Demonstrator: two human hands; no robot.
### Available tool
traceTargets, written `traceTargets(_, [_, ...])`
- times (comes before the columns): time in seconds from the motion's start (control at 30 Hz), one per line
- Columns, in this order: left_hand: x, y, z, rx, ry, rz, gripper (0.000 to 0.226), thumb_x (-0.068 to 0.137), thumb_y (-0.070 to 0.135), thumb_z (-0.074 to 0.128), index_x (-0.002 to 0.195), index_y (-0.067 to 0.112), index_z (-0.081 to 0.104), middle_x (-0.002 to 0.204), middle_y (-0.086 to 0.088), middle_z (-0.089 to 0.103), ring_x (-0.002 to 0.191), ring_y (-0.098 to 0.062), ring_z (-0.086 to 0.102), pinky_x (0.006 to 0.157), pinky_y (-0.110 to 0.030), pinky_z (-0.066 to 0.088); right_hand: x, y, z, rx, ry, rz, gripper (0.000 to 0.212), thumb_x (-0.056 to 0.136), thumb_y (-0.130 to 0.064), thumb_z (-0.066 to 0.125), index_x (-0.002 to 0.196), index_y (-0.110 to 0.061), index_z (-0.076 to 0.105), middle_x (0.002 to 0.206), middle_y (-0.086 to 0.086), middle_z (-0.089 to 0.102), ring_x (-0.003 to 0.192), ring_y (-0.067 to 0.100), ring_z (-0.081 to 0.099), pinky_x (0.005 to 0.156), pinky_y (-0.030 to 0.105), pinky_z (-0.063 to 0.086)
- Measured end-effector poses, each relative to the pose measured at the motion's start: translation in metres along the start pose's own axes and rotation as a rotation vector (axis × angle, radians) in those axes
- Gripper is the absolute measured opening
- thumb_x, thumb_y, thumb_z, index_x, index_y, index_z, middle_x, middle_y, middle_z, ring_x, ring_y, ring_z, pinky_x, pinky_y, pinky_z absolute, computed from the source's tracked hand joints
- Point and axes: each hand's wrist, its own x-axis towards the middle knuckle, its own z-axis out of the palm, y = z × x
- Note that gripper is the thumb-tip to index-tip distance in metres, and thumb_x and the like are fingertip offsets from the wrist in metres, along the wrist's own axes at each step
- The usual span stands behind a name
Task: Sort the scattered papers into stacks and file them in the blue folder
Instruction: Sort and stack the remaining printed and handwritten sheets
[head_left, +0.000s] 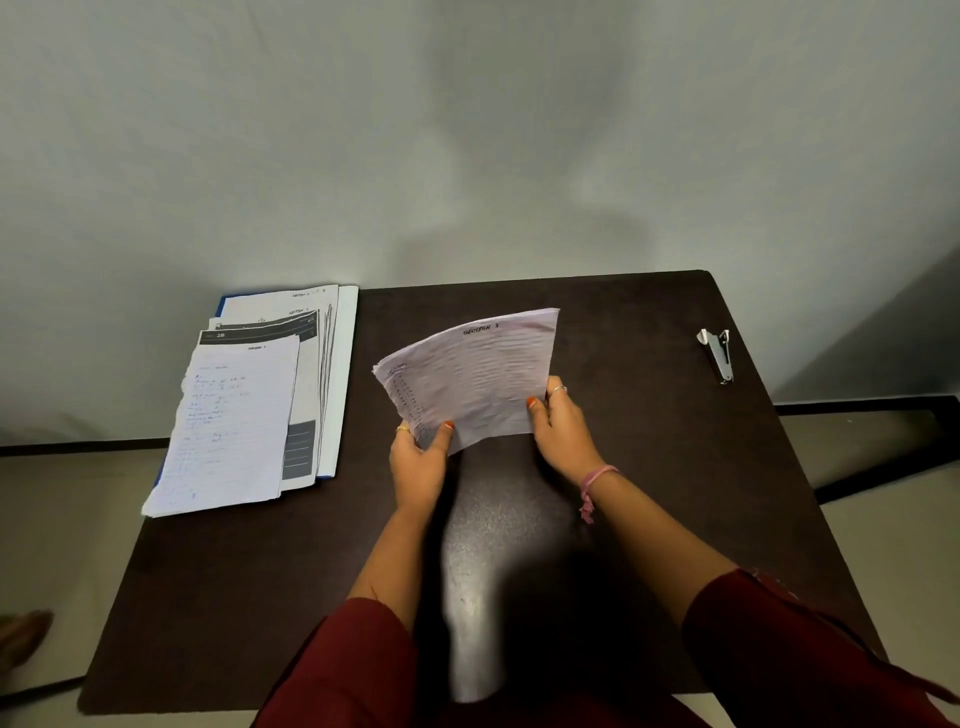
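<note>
A thin bundle of handwritten sheets (472, 374), headed "Section", is held up above the middle of the dark table (649, 467). My left hand (421, 462) pinches its lower left corner, and my right hand (563, 431) grips its lower right edge. At the table's back left lies a pile of papers (234, 421), topped by a handwritten lined sheet. Under that pile a blue folder (222, 300) shows only as a thin blue rim at the top left corner and along the left edge.
A metal stapler (718, 353) lies near the table's far right edge. A grey wall stands right behind the table. The pile at the left overhangs the table's left edge slightly. A foot shows on the floor at the far left.
</note>
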Motion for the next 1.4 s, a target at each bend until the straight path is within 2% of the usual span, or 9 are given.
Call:
traceTargets(0.1, [0.003, -0.002, -0.001, 0.001, 0.010, -0.030, 0.031, 0.087, 0.018, 0.068, 0.116, 0.013, 0.056, 0.116, -0.008, 0.065, 0.106, -0.022, 0.062, 0.097, -0.044, 0.049, 0.002, -0.003, 0.002, -0.024, 0.020, -0.024, 0.020, 0.099, -0.007, 0.041, 0.117, 0.000, 0.047, 0.115, 0.014, 0.059, 0.101, 0.021, 0.056, 0.078, 0.018, 0.039])
traceTargets(0.3, [0.010, 0.005, -0.018, 0.019, 0.051, -0.011, 0.038, 0.088, 0.018, 0.067, 0.121, 0.005, 0.056, 0.116, -0.011, 0.064, 0.107, -0.025, 0.061, 0.097, -0.042, 0.048, 0.003, -0.018, 0.016, -0.033, 0.056, -0.081, 0.019, 0.097, -0.005, 0.043, 0.113, -0.001, 0.053, 0.110, 0.013, 0.063, 0.100, 0.024, 0.058, 0.077, 0.020, 0.040])
traceTargets(0.43, [0.019, 0.008, -0.047, 0.056, 0.068, -0.001, 0.040, 0.087, 0.021, 0.068, 0.124, 0.007, 0.056, 0.117, -0.008, 0.065, 0.107, -0.022, 0.060, 0.097, -0.039, 0.048, 0.003, -0.036, 0.039, -0.042, 0.062, -0.111, 0.020, 0.096, -0.004, 0.045, 0.113, -0.001, 0.055, 0.097, 0.011, 0.064, 0.085, 0.018, 0.056, 0.071, 0.024, 0.040])
traceTargets(0.57, [0.034, 0.015, -0.092, 0.053, 0.054, -0.006, 0.031, 0.084, 0.018, 0.067, 0.114, 0.015, 0.059, 0.109, 0.000, 0.066, 0.098, -0.016, 0.061, 0.090, -0.033, 0.050, 0.006, -0.058, 0.075, 0.011, 0.031, -0.057, 0.023, 0.095, -0.004, 0.047, 0.115, -0.006, 0.058, 0.079, -0.014, 0.052, 0.070, -0.001, 0.047, 0.069, 0.018, 0.038])
traceTargets(0.8, [0.069, 0.007, -0.183, 0.192, -0.004, -0.194, 0.027, 0.080, 0.010, 0.059, 0.106, 0.015, 0.064, 0.098, 0.002, 0.068, 0.088, -0.017, 0.064, 0.070, -0.026, 0.048, 0.009, -0.089, 0.159, 0.112, -0.101, 0.190, 0.023, 0.089, -0.002, 0.054, 0.110, -0.007, 0.061, 0.103, 0.008, 0.070, 0.094, 0.021, 0.066, 0.087, 0.037, 0.053])
traceTargets(0.9, [0.079, -0.005, -0.217, 0.196, -0.065, -0.295, 0.021, 0.081, 0.005, 0.060, 0.097, 0.017, 0.062, 0.096, 0.002, 0.065, 0.090, -0.020, 0.062, 0.077, -0.028, 0.047, 0.005, -0.095, 0.191, 0.143, -0.163, 0.284, 0.022, 0.086, 0.004, 0.055, 0.106, -0.004, 0.061, 0.102, 0.012, 0.070, 0.096, 0.026, 0.066, 0.088, 0.041, 0.054])
traceTargets(1.13, [0.104, -0.044, -0.278, 0.168, 0.000, -0.388, 0.031, 0.081, 0.012, 0.062, 0.111, 0.011, 0.062, 0.109, -0.002, 0.068, 0.099, -0.022, 0.064, 0.093, -0.039, 0.052, 0.003, -0.099, 0.259, 0.185, -0.236, 0.416, 0.022, 0.085, 0.007, 0.056, 0.104, -0.002, 0.060, 0.101, 0.007, 0.067, 0.096, 0.023, 0.064, 0.086, 0.033, 0.054])
traceTargets(1.33, [0.130, -0.051, -0.310, 0.192, 0.104, -0.338, 0.021, 0.085, 0.009, 0.050, 0.097, 0.008, 0.067, 0.103, -0.007, 0.070, 0.093, -0.026, 0.066, 0.081, -0.035, 0.053, 0.016, -0.116, 0.299, 0.139, -0.243, 0.421, 0.020, 0.085, 0.006, 0.057, 0.085, -0.014, 0.059, 0.101, 0.006, 0.067, 0.097, 0.024, 0.064, 0.088, 0.036, 0.054])
traceTargets(1.4, [0.141, -0.053, -0.316, 0.230, 0.114, -0.317, 0.022, 0.088, 0.007, 0.050, 0.101, 0.005, 0.067, 0.103, -0.006, 0.069, 0.090, -0.024, 0.065, 0.074, -0.028, 0.050, 0.022, -0.118, 0.309, 0.104, -0.238, 0.423, 0.018, 0.085, 0.001, 0.058, 0.093, -0.014, 0.061, 0.096, 0.003, 0.066, 0.092, 0.022, 0.064, 0.082, 0.036, 0.055])
